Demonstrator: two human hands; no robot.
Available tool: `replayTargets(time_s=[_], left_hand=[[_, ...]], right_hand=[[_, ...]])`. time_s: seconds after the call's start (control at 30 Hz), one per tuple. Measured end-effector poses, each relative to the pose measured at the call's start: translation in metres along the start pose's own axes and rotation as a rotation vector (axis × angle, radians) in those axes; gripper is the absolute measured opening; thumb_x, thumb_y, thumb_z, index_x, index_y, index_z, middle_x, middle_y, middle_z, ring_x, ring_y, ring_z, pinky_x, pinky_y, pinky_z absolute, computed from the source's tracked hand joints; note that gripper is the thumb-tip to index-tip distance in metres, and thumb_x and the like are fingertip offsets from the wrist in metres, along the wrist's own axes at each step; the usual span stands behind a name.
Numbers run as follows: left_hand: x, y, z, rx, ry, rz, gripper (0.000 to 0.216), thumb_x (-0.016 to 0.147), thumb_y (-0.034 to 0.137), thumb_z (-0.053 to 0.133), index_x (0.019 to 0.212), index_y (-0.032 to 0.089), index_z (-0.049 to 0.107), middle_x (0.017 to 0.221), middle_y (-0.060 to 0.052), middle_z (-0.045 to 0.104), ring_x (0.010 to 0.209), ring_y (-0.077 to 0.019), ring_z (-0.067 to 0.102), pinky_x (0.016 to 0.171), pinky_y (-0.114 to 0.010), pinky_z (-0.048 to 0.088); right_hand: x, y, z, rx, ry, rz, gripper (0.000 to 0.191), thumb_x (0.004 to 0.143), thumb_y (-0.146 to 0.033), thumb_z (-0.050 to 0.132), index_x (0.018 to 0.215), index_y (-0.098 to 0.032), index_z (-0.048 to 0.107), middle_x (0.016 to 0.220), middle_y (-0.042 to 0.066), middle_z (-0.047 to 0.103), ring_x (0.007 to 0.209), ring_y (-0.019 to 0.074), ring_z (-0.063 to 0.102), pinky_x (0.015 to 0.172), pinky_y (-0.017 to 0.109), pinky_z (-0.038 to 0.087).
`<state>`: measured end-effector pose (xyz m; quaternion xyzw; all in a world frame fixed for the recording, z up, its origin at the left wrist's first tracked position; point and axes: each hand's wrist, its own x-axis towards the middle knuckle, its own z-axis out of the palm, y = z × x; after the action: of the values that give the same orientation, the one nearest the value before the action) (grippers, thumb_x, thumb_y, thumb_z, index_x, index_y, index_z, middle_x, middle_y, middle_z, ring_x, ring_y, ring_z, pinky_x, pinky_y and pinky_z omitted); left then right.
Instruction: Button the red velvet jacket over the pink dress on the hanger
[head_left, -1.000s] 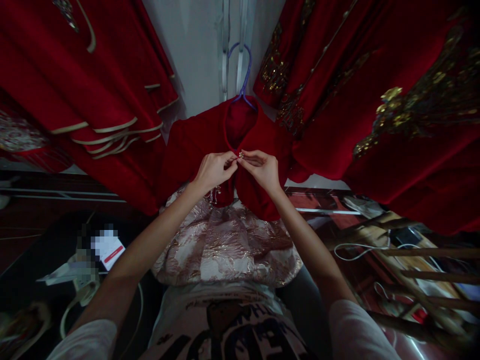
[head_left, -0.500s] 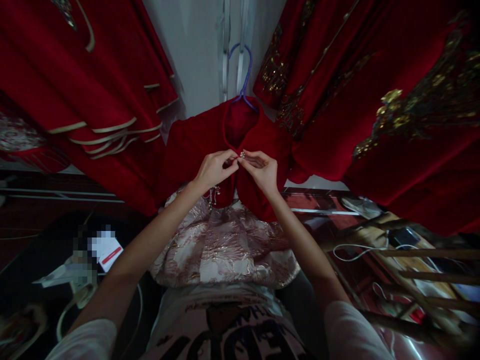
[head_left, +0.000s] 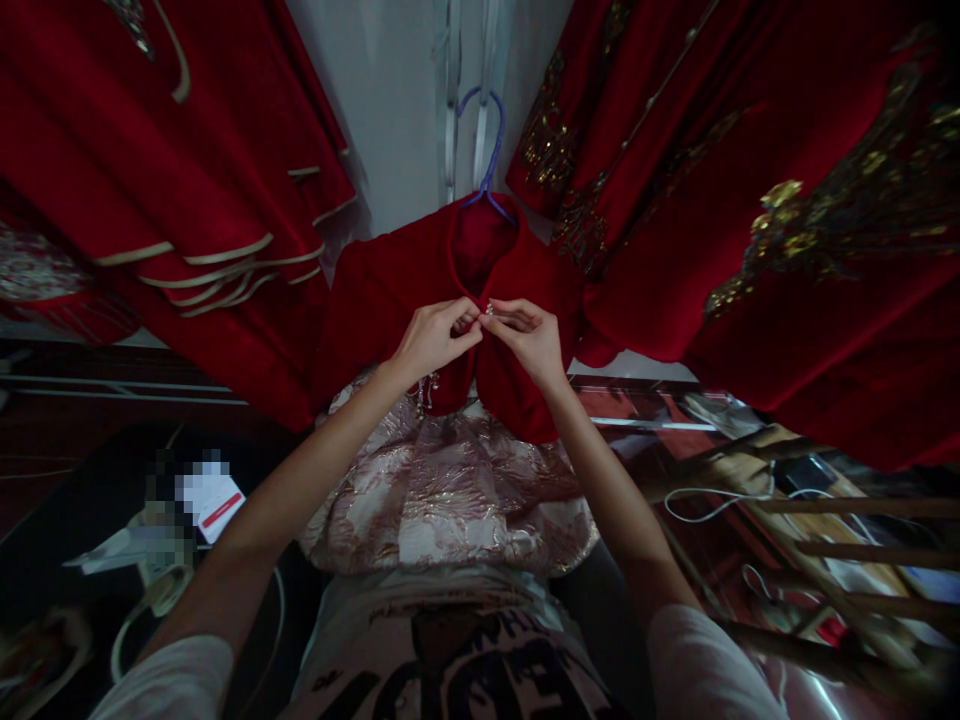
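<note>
A short red jacket (head_left: 390,270) hangs on a purple hanger (head_left: 495,150), its front edges meeting below the collar. At that meeting point my left hand (head_left: 437,335) pinches the jacket's edge. My right hand (head_left: 531,338) is closed on the opposite edge, beside a small beaded ornament (head_left: 489,309). The fingertips of both hands nearly touch, and they hide the exact fastening. Another beaded tassel (head_left: 427,390) dangles below my left hand. Under the jacket spreads a shiny pink-and-white brocade skirt (head_left: 450,500).
Red garments (head_left: 180,200) with pale trim hang at left, and a red garment with gold sequins (head_left: 780,220) at right. A black surface (head_left: 60,530) at lower left holds a white box (head_left: 210,500). A wooden rack (head_left: 862,555) and a white cable (head_left: 705,505) are at lower right.
Both hands have shifted very slightly to the right together with the jacket's front edges. Their pinching grip looks the same.
</note>
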<state>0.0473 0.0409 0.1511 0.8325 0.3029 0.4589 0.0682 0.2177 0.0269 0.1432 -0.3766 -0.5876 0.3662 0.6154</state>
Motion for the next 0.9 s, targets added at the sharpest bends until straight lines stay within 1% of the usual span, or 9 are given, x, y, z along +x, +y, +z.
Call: replayTargets(time_s=[0.13, 0.33, 0.5, 0.63, 0.73, 0.8, 0.9], left_hand=[[0.0, -0.004, -0.001, 0.036, -0.012, 0.049, 0.006, 0.084, 0.019, 0.057, 0.084, 0.016, 0.062, 0.074, 0.001, 0.064, 0.064, -0.009, 0.058, 0.062, -0.021, 0.045], [0.003, -0.006, -0.006, 0.211, -0.104, 0.169, 0.015, 0.089, 0.02, 0.052, 0.081, 0.015, 0.064, 0.071, -0.001, 0.062, 0.066, -0.0117, 0.056, 0.064, -0.024, 0.045], [0.009, -0.009, -0.01, 0.246, -0.132, 0.22, 0.018, 0.091, 0.021, 0.049, 0.084, 0.015, 0.065, 0.072, -0.002, 0.063, 0.067, -0.0125, 0.057, 0.065, -0.025, 0.046], [0.013, -0.014, -0.012, 0.263, -0.178, 0.255, 0.021, 0.092, 0.022, 0.047, 0.086, 0.015, 0.066, 0.076, -0.004, 0.065, 0.069, -0.0134, 0.058, 0.068, -0.026, 0.047], [0.012, -0.015, -0.011, 0.213, -0.177, 0.229, 0.019, 0.091, 0.022, 0.049, 0.085, 0.015, 0.066, 0.074, -0.003, 0.064, 0.067, -0.0123, 0.058, 0.066, -0.025, 0.047], [0.008, -0.015, -0.01, 0.134, -0.142, 0.166, 0.015, 0.089, 0.022, 0.051, 0.085, 0.015, 0.065, 0.072, -0.001, 0.063, 0.064, -0.0109, 0.057, 0.063, -0.023, 0.046], [0.004, -0.013, -0.008, 0.017, -0.098, 0.077, 0.011, 0.088, 0.021, 0.053, 0.087, 0.015, 0.063, 0.075, 0.0, 0.063, 0.064, -0.0091, 0.058, 0.064, -0.022, 0.046]], right_hand=[[-0.001, 0.004, 0.0, 0.009, -0.007, -0.014, 0.034, 0.066, -0.039, 0.081, 0.091, -0.018, 0.07, 0.098, 0.005, 0.075, 0.087, 0.0177, 0.072, 0.089, 0.036, 0.058], [-0.002, 0.01, -0.001, 0.016, -0.013, -0.005, 0.032, 0.068, -0.037, 0.08, 0.093, -0.018, 0.071, 0.101, 0.005, 0.075, 0.089, 0.0178, 0.071, 0.093, 0.038, 0.057], [0.0, 0.01, -0.001, 0.032, 0.005, -0.033, 0.029, 0.068, -0.034, 0.081, 0.091, -0.018, 0.072, 0.101, 0.004, 0.075, 0.091, 0.0184, 0.071, 0.094, 0.038, 0.057], [0.002, 0.009, 0.0, 0.028, 0.027, 0.0, 0.03, 0.065, -0.033, 0.082, 0.089, -0.018, 0.072, 0.1, 0.004, 0.076, 0.089, 0.019, 0.072, 0.094, 0.04, 0.057], [0.002, 0.009, 0.0, 0.03, 0.029, 0.008, 0.029, 0.066, -0.032, 0.082, 0.091, -0.019, 0.073, 0.101, 0.004, 0.076, 0.092, 0.0192, 0.072, 0.096, 0.04, 0.056], [0.002, 0.007, -0.001, 0.046, -0.004, 0.001, 0.031, 0.067, -0.032, 0.081, 0.094, -0.019, 0.074, 0.103, 0.004, 0.075, 0.093, 0.0189, 0.071, 0.098, 0.041, 0.055], [0.001, 0.005, -0.004, 0.088, -0.074, 0.031, 0.035, 0.067, -0.031, 0.081, 0.1, -0.021, 0.074, 0.108, 0.003, 0.074, 0.096, 0.0188, 0.071, 0.1, 0.041, 0.054]])
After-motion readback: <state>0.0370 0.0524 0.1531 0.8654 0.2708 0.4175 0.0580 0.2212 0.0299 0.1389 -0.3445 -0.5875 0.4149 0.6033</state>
